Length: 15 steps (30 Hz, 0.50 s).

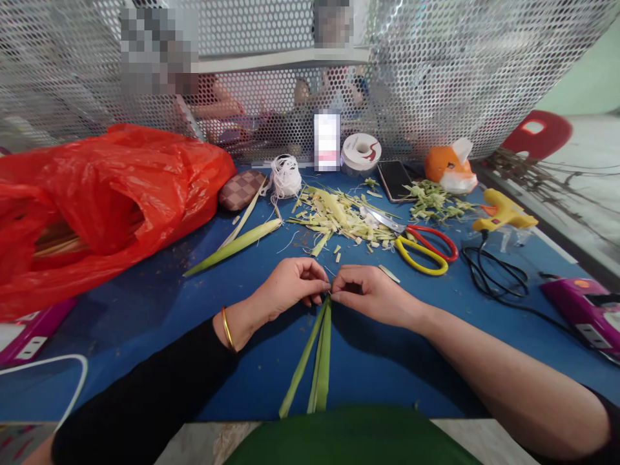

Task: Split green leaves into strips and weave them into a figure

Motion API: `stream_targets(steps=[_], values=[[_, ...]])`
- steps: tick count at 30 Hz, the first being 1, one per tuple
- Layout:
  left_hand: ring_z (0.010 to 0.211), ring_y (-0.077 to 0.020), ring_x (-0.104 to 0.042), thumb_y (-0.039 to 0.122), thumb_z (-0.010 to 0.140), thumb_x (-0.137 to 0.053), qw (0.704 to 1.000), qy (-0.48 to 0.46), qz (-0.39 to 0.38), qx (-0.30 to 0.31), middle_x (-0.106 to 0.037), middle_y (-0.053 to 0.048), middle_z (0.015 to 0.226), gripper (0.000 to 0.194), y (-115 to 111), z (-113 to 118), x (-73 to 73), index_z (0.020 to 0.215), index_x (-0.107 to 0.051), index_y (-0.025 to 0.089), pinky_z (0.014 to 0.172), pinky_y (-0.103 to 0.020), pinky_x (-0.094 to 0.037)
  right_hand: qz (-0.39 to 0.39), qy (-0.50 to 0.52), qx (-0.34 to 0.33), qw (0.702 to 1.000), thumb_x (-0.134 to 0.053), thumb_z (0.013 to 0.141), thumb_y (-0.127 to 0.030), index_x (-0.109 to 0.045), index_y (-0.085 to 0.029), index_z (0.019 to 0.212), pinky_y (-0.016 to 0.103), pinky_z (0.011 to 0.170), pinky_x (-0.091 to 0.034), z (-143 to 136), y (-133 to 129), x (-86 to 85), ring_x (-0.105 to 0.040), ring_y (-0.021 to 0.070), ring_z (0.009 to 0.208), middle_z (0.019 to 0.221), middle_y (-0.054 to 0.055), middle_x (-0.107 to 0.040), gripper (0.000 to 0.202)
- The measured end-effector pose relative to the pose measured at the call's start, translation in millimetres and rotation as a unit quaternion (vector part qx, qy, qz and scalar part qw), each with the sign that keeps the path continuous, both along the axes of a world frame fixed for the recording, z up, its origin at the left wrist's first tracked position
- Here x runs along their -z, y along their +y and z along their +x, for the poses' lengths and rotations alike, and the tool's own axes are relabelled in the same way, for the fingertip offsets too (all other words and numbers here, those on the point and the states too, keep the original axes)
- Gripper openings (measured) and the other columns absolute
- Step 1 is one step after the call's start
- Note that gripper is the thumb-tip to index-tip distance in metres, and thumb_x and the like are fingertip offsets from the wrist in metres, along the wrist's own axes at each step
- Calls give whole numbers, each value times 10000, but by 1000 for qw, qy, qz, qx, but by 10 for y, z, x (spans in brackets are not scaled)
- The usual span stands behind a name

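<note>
Long green leaf strips hang from my fingertips toward the table's front edge, joined at their upper end. My left hand pinches that joined end from the left, thumb against forefinger. From the other side my right hand pinches the same spot, its fingertips almost touching the left ones. The exact tip between the fingers is mostly hidden. A thin pale line like thread shows just above them. Beyond my hands lie a pile of cut leaf scraps and scissors with red and yellow handles.
At left is a red plastic bag. Along the back are a checkered pouch, white string, a ribbon spool, a phone and a fox figure. A yellow glue gun with black cable stands right.
</note>
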<state>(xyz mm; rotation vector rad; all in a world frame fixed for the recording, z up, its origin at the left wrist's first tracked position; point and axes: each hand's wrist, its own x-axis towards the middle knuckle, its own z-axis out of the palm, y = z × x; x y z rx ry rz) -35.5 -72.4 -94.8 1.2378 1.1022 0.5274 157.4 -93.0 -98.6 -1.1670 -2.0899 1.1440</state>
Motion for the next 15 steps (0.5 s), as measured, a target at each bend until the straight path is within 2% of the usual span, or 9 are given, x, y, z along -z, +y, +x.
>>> stream_targets(steps=[4, 7, 10, 15], values=[[494, -94, -587, 208, 680, -731, 1000, -4, 1, 4, -618, 21, 545, 144, 6, -13, 13, 733, -614, 143, 437, -175, -426, -10, 3, -2, 1000, -590, 807, -193, -603, -202, 693, 242, 566, -377, 13, 12, -6, -498, 112, 599, 669, -29, -551, 115], [501, -92, -591, 206, 672, -740, 1000, -10, 2, 1, -626, 20, 576, 155, 0, -11, 9, 738, -615, 142, 436, -175, -431, -64, 82, 53, 993, -572, 815, -222, -582, -206, 806, 254, 567, -436, -14, 3, 8, -556, 118, 596, 718, -22, -580, 21], [500, -92, -594, 217, 667, -752, 1000, -12, 5, -2, -632, 20, 603, 171, -10, -2, 4, 739, -616, 144, 432, -177, -433, -121, 175, 113, 970, -533, 831, -227, -516, -211, 945, 278, 591, -514, -61, -13, 47, -634, 120, 604, 872, 11, -629, 117], [509, -102, -601, 205, 685, -729, 999, 16, 51, 6, -635, 13, 587, 128, -15, 8, 36, 708, -616, 149, 452, -184, -441, -114, 147, 114, 976, -527, 835, -202, -503, -213, 922, 263, 554, -521, -103, -30, 97, -648, 120, 571, 820, 9, -655, 91]])
